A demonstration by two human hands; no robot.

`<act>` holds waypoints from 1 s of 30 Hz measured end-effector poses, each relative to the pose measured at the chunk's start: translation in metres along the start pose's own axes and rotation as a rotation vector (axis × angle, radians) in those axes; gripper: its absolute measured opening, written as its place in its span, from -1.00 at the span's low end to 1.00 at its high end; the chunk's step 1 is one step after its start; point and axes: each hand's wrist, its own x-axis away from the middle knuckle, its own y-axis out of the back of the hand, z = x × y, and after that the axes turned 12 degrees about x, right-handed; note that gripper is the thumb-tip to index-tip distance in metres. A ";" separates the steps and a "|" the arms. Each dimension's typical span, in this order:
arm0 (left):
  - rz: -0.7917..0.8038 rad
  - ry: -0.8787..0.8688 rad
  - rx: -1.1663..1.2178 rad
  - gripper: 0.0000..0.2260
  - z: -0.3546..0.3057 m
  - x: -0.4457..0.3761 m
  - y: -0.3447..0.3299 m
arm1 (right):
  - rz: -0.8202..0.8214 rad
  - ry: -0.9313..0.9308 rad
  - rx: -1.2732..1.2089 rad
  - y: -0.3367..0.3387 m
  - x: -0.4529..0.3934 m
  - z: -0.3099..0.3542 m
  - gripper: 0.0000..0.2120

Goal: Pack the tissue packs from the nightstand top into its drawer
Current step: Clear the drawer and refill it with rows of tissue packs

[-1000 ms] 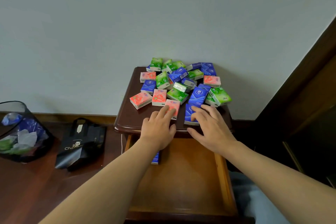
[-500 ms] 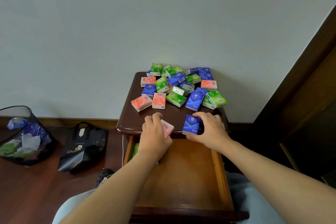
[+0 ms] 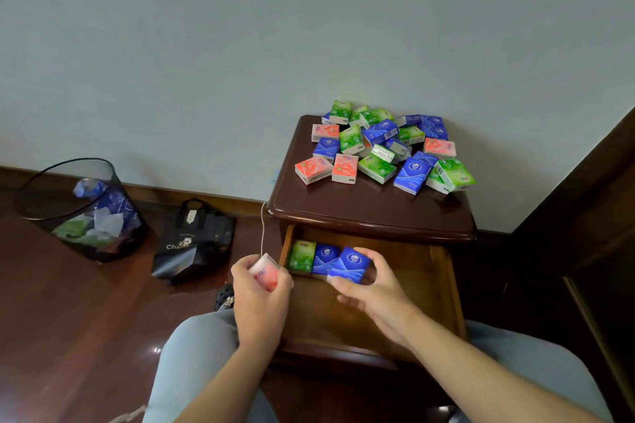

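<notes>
Nearest you, your left hand (image 3: pixel 261 295) grips a pink tissue pack (image 3: pixel 265 272) just left of the open drawer (image 3: pixel 443 285). Your right hand (image 3: pixel 374 288) pinches a blue pack (image 3: pixel 351 265) inside the drawer, beside another blue pack (image 3: pixel 324 258) and a green pack (image 3: pixel 301 255). Farther back, the remaining tissue packs (image 3: pixel 381 148) lie heaped on the nightstand top (image 3: pixel 371 209).
</notes>
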 end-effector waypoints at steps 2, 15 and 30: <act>0.017 -0.001 0.049 -0.59 0.005 -0.001 0.001 | 0.012 -0.085 -0.109 -0.016 0.001 -0.006 -0.31; 0.067 -0.017 0.211 -0.39 0.014 -0.008 0.015 | -0.177 -0.410 0.248 -0.088 -0.028 -0.033 -0.63; 0.057 0.060 0.285 -0.64 0.015 -0.009 0.013 | -0.433 -0.388 0.345 -0.107 -0.055 -0.039 -0.72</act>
